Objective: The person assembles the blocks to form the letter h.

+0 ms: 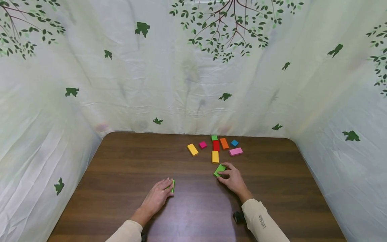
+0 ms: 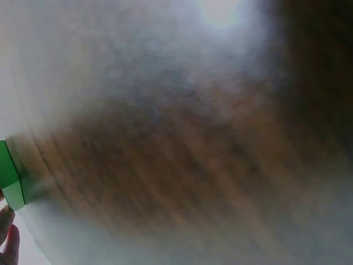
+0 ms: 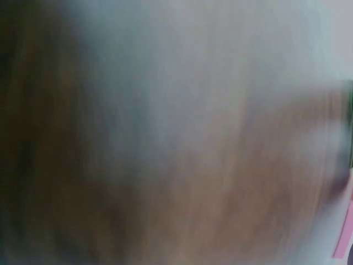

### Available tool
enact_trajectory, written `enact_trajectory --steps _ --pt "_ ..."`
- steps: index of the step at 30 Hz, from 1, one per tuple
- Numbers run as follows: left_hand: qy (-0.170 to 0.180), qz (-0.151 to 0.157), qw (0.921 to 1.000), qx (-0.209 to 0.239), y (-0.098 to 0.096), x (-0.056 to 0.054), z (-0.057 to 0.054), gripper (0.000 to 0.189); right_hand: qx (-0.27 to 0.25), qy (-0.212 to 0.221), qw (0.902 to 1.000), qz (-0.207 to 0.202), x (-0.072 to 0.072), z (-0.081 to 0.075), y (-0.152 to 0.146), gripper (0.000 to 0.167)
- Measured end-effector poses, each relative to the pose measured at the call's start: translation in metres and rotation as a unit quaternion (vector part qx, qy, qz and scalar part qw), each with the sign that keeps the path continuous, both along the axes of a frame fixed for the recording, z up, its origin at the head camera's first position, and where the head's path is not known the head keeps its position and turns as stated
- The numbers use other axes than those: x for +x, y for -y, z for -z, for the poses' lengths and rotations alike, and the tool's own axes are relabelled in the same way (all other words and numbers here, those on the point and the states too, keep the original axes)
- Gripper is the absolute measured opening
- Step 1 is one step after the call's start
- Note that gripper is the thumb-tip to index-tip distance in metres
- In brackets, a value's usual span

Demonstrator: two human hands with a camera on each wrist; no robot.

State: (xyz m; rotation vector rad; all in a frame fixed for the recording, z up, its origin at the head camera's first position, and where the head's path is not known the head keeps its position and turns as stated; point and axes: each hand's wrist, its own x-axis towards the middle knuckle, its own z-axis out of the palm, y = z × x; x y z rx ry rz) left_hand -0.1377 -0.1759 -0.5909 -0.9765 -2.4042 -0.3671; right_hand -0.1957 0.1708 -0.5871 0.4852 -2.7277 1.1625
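In the head view my right hand [image 1: 232, 178] pinches a flat green block [image 1: 219, 170] between thumb and fingers, the block lying slanted in the grip. Just beyond it a yellow block [image 1: 215, 157] forms the near end of a column, with a red block [image 1: 216, 145] and a smaller green block [image 1: 214, 137] behind it. Farther left and nearer me, my left hand [image 1: 158, 195] holds another green block [image 1: 173, 186] by its ends, mostly hidden under the fingers. The left wrist view catches that block's side [image 2: 11, 174] with fingertips [image 2: 6, 218] at its lower end.
Around the column lie another yellow block [image 1: 192, 150], a magenta block [image 1: 203, 145], an orange block [image 1: 224, 144], a blue block [image 1: 234, 143] and a pink block [image 1: 235, 152]. The brown wooden table [image 1: 127, 161] meets a leaf-printed curtain [image 1: 187, 84] at its back edge.
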Motion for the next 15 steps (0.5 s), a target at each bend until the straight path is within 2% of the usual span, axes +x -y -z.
enact_trajectory --steps 6,11,15 --pt "0.022 -0.009 0.9997 -0.011 0.003 0.002 -0.001 0.04 0.017 -0.006 0.9995 -0.025 0.002 0.001 0.01 0.02" --pt "0.061 -0.026 0.9973 -0.031 0.004 0.003 -0.003 0.039 0.039 -0.018 0.9983 -0.038 0.002 -0.001 0.018 0.02" --pt "0.097 -0.034 0.9938 -0.044 0.004 0.002 -0.005 0.04 0.05 -0.007 0.9973 -0.053 0.0 -0.003 0.025 0.021"
